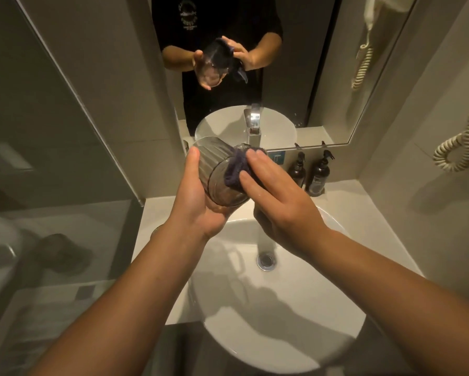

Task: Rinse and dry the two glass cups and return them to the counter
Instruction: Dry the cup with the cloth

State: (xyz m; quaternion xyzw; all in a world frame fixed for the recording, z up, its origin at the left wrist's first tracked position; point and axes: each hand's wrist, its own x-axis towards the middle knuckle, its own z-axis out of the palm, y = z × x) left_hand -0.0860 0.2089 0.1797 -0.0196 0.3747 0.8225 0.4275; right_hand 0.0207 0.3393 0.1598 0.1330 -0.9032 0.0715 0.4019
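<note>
My left hand (198,204) grips a ribbed glass cup (214,169), tipped on its side above the white sink basin (282,308) with its base turned toward me. My right hand (279,196) holds a dark cloth (234,169) against the cup's base and side; its fingers lie over the cloth and its thumb is hidden beneath. In the mirror (295,63) a loose end of the cloth hangs below that hand. I cannot clearly see a second cup.
A chrome faucet (253,131) stands behind the cup, and the drain (266,261) lies below my right wrist. Two dark pump bottles (319,172) stand on the pale counter (344,196) at the back right. A glass partition (65,145) borders the left; a coiled cord (461,142) hangs right.
</note>
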